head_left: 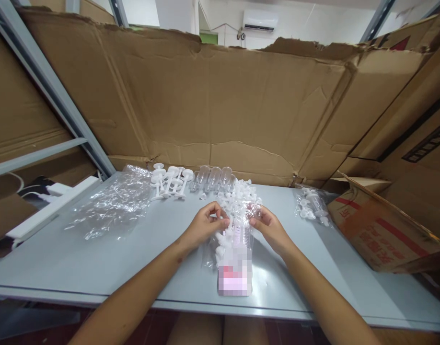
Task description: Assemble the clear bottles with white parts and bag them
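Observation:
My left hand [206, 225] is closed in a pinch over the small white parts; whatever its fingertips hold is too small to make out. My right hand [271, 229] grips the edge of a clear plastic bag [246, 211] between thumb and fingers. Under and between the hands lie several small white plastic pieces [222, 247]. A pile of little white caps [243, 189] spreads just beyond them. Behind my left hand stand several clear plastic tubes [214, 178], and left of these are white plungers with round flat ends [171, 182]. A blurred-out flat pink-and-white object [235, 282] lies nearest to me.
Crumpled clear plastic bags [110, 206] lie on the left of the grey table [162, 273]. A filled clear bag [312, 206] rests at the right, beside an open cardboard box [381, 230]. Cardboard [220, 100] walls the back; a white power strip [54, 211] is far left.

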### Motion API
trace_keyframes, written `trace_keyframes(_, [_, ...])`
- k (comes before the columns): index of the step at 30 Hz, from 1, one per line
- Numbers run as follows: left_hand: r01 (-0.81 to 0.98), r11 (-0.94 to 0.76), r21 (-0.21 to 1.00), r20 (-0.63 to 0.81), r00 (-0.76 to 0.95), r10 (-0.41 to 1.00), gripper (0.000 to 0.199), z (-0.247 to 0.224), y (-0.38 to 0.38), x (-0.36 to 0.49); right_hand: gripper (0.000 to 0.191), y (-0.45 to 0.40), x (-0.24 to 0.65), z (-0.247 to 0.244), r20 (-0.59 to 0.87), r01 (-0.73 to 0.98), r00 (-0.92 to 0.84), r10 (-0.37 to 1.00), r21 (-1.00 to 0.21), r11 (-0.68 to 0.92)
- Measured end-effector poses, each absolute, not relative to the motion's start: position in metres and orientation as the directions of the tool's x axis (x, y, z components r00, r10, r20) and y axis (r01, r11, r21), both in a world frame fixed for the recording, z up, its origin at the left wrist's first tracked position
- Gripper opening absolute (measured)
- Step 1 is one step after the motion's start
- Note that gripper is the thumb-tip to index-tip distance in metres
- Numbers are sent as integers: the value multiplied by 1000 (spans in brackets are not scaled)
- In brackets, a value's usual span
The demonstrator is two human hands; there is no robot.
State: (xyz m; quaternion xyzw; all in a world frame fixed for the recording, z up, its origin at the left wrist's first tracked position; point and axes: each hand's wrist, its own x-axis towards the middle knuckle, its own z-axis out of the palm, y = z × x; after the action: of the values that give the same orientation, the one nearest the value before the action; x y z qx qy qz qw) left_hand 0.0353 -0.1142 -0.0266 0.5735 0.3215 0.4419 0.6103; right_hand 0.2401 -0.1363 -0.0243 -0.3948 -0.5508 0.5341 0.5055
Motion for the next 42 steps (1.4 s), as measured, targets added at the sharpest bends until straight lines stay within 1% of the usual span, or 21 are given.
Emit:
trace_keyframes(2, [-215,-47,975,134,412,901,28,-27,-114,35,50,-136,241,-25,144,-143,-227,963,-983,113])
trace_keyframes(4, [-251,-51,967,154,410,899,28,-26,-115,35,53,-136,243,-26,115,-161,-314,943,-985,67])
trace_keyframes(7, [-282,-57,958,169,392,904,29,-26,-115,36,40,-136,247,-28,34,-121,-393,919,-993,-15])
trace_keyframes(10, [-310,-58,949,171,352,920,31,-25,-116,37,32,-135,248,-30,26,-110,-385,922,-994,-18])
trace_keyframes(15, [-382,-21,924,121,238,964,41,-21,-118,42,34,-136,243,-31,29,-207,-297,954,-978,-34])
trace_keyframes(18, [-399,14,917,85,227,970,45,-20,-118,43,32,-137,240,-32,11,-262,-252,968,-963,-58])
trace_keyframes(21, [-416,44,908,58,230,971,44,-19,-118,42,33,-136,241,-33,12,-279,-263,965,-958,-64])
trace_keyframes(30, [-445,90,891,45,284,958,41,-16,-120,41,43,-137,244,-31,-8,-242,-243,970,-968,-69])
trace_keyframes(34, [-447,156,881,21,366,930,46,-16,-118,37,42,-137,246,-27,-17,-253,-275,961,-963,-90])
trace_keyframes(37, [-473,218,854,9,431,902,46,-16,-113,31,39,-136,249,-26,-27,-243,-312,950,-964,-107])
trace_keyframes(39, [-483,237,843,17,465,885,47,-17,-110,27,37,-136,251,-27,-20,-221,-320,947,-971,-95])
trace_keyframes(42, [-433,239,869,28,526,850,56,-18,-110,24,35,-136,250,-28,-6,-164,-325,946,-985,-62])
